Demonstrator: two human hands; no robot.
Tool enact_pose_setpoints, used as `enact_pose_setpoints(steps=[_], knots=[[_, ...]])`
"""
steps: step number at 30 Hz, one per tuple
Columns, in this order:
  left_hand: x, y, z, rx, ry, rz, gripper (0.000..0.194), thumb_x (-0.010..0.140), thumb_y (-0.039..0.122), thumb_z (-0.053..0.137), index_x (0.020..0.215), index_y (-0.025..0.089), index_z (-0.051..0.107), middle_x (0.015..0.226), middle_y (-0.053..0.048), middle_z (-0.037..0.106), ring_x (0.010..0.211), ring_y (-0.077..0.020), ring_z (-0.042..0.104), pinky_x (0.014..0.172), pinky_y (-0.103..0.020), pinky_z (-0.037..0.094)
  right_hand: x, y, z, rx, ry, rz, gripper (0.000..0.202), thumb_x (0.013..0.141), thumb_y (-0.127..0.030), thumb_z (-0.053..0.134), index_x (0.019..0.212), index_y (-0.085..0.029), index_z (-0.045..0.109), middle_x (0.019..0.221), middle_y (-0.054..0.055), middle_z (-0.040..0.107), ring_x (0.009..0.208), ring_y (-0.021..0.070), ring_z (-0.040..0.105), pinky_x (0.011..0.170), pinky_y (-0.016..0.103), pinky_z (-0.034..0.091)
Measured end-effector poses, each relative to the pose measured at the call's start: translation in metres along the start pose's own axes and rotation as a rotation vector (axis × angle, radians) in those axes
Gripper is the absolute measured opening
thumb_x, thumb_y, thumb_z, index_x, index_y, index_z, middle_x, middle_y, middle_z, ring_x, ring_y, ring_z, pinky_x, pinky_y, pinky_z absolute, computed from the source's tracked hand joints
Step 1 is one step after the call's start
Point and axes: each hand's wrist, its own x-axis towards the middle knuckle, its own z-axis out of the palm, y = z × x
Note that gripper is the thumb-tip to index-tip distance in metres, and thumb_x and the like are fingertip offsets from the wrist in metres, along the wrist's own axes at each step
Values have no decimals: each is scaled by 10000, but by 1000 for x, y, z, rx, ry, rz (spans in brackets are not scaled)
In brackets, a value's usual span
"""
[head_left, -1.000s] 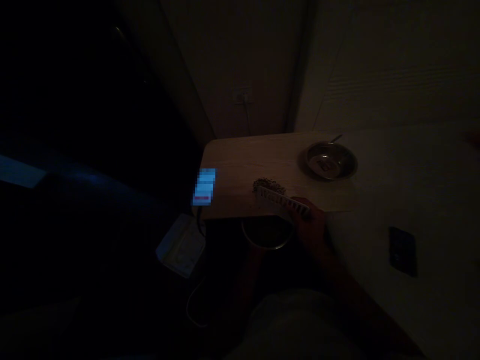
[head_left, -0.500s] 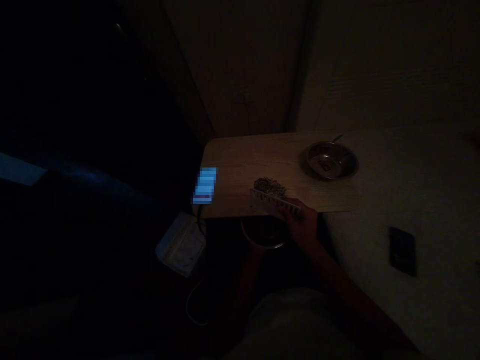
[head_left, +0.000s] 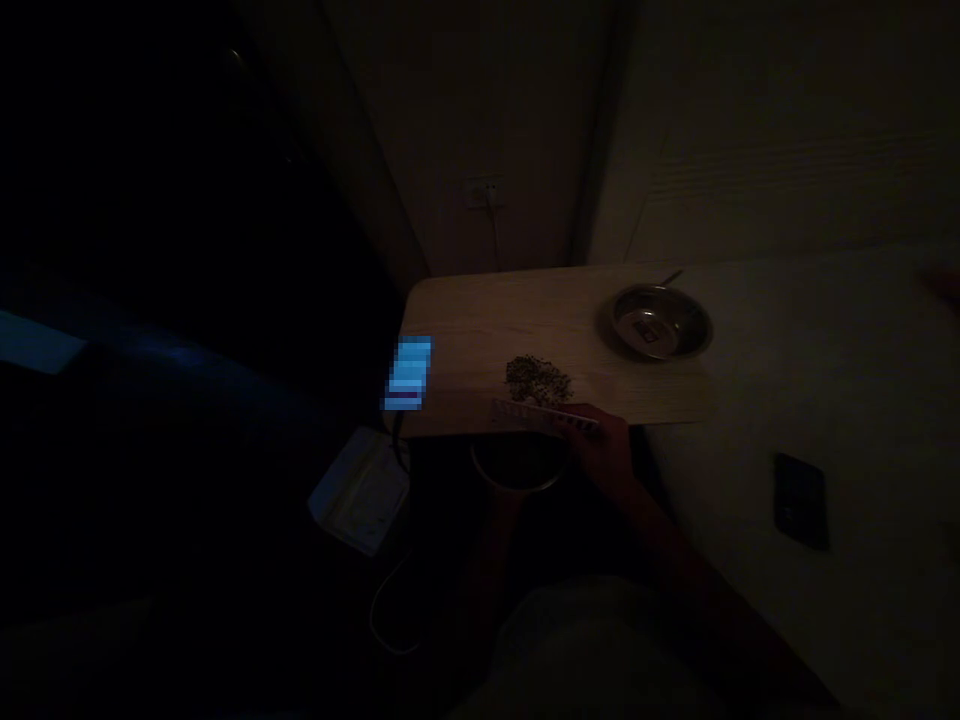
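The room is very dark. My right hand [head_left: 604, 450] grips one end of a flat white slotted piece [head_left: 529, 414], which lies low along the near edge of the wooden table [head_left: 480, 310]. Just beyond it sits a small heap of dark grains [head_left: 537, 380]. Under the table's edge a round metal bowl [head_left: 516, 478] is held up by my left hand [head_left: 501, 515]. Only that hand's dim forearm shows; its fingers are hidden in shadow.
A second metal bowl [head_left: 660, 322] stands on the table's right part. A lit phone [head_left: 409, 373] lies at the left edge and a dark phone [head_left: 801, 500] on the pale surface to the right. A white box [head_left: 360, 490] and cable lie on the floor.
The white piece has dropped from a tilt against the grain heap to lying flat nearer the table's edge. The lower bowl has shifted slightly left.
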Motion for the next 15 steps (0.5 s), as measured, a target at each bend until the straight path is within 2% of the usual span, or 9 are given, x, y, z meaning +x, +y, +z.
enact_pose_setpoints(steps=[2, 5, 6, 8, 11, 13, 15], knots=[[0, -1, -3, -12, 53, -8, 907, 1000, 750, 135, 1206, 153, 785, 1567, -63, 545, 1592, -338, 308, 1349, -596, 135, -1, 2, -8, 20, 7, 26, 164, 833, -390, 781, 870, -235, 821, 868, 52, 823, 777, 232, 765, 737, 355, 619], [0, -3, -7, -27, 129, -16, 842, 1023, 707, 193, 1136, 136, 802, 1447, -80, 649, 1570, -347, 346, 1353, -587, 113, -2, 3, -20, 23, 165, 46, 156, 806, -375, 804, 854, -227, 803, 827, 40, 808, 748, 217, 746, 700, 332, 604], [0, -3, -7, -43, 130, -20, 846, 1000, 749, 227, 1134, 141, 801, 1413, -79, 672, 1563, -353, 355, 1352, -595, 101, -3, 3, -23, 14, 215, 42, 154, 805, -370, 806, 860, -226, 799, 824, 36, 804, 743, 213, 741, 696, 327, 600], [2, -3, -7, -60, 103, -54, 838, 987, 770, 256, 1125, 145, 795, 1384, -72, 690, 1574, -342, 335, 1356, -589, 64, -3, 3, -27, -12, 253, 23, 152, 816, -367, 806, 878, -228, 796, 822, 28, 800, 732, 205, 734, 692, 320, 594], [6, -2, -4, -37, 80, -71, 750, 1050, 647, 254, 1155, 116, 774, 1406, -61, 679, 1590, -274, 317, 1377, -496, 24, -3, 1, -28, -52, 201, -7, 151, 843, -367, 794, 910, -232, 802, 831, 23, 802, 719, 201, 733, 690, 317, 591], [7, -2, -3, -48, 8, -101, 762, 1064, 616, 211, 1222, 102, 751, 1456, -67, 645, 1560, -264, 374, 1377, -483, 79, -4, 0, -27, -71, 169, -26, 144, 863, -363, 781, 927, -235, 803, 844, 22, 807, 726, 202, 739, 697, 319, 593], [7, -3, -4, -70, -92, -151, 831, 1040, 676, 163, 1301, 117, 719, 1520, -76, 591, 1537, -295, 408, 1359, -541, 145, -5, -2, -26, -84, 141, -48, 130, 881, -352, 768, 934, -239, 804, 851, 20, 811, 729, 201, 746, 700, 317, 596]])
